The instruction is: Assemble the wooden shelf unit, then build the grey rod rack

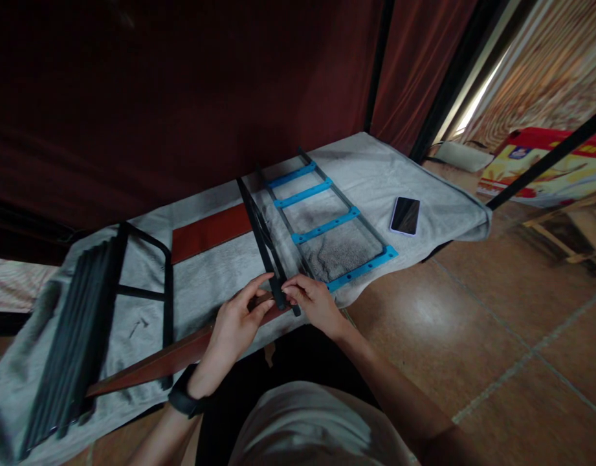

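Observation:
A reddish-brown board (174, 349) runs along the near side of the cloth-covered surface to my hands. My left hand (234, 320), with a dark band on its wrist, closes around the board's right end, fingertips against a black metal bar frame (263, 236). That frame lies across the board, its near ends between my hands. My right hand (314, 303) is closed in a pinch at the frame's near end; whatever its fingertips hold is too small to make out. Just beyond the right hand lies a ladder-like frame with blue crosspieces (327, 225) and grey rods.
On the grey cloth (365, 165) are a second reddish board (210, 233), a bent black tube frame (169, 285), a bundle of black tubes (72, 330), small loose hardware (139, 325) and a phone (405, 215). Dark red fabric (205, 97) hangs behind. A printed box (545, 165) stands right.

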Available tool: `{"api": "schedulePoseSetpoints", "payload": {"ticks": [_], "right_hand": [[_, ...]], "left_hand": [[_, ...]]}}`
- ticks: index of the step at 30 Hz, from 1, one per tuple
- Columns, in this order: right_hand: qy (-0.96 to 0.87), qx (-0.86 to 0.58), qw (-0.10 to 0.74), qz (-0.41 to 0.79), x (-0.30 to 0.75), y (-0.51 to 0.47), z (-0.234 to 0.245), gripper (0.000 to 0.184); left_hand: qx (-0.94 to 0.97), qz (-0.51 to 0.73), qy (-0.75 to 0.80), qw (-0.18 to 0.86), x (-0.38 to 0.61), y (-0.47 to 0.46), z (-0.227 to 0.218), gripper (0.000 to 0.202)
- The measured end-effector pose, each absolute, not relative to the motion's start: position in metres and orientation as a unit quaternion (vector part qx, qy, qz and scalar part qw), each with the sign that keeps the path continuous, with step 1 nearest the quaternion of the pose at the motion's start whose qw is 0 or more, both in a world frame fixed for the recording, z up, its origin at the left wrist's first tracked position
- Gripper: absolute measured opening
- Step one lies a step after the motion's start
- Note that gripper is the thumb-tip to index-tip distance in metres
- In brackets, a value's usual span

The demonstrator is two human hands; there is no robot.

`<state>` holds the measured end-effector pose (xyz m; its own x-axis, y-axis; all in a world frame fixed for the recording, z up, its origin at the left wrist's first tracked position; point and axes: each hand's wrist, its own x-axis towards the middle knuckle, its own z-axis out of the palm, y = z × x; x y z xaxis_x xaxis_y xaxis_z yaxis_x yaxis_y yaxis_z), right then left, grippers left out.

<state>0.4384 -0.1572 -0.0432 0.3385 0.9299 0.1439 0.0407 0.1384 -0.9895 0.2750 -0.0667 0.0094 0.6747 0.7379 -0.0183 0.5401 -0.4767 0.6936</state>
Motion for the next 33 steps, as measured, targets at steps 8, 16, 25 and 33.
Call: {"api": "schedulePoseSetpoints", "payload": {"ticks": [8,16,25,33], "right_hand": [[-0.472,-0.597,0.582,0.288,0.434,-0.152,-0.046,0.029],[-0.422,-0.702,0.542,0.186,0.409,-0.153,-0.048,0.039],[-0.429,-0.754,0.478,0.136,0.407,-0.146,-0.047,0.044],[-0.391,-0.638,0.617,0.243,0.409,-0.161,-0.053,0.031]], "left_hand": [[0.86,0.137,0.38,0.311,0.278,-0.073,0.015,0.04],[0.895,0.136,0.331,0.267,0.282,-0.075,0.018,0.044],[0.919,0.083,0.335,0.191,0.288,-0.076,0.02,0.051],[0.905,0.069,0.358,0.217,0.287,-0.075,0.021,0.053]]}}
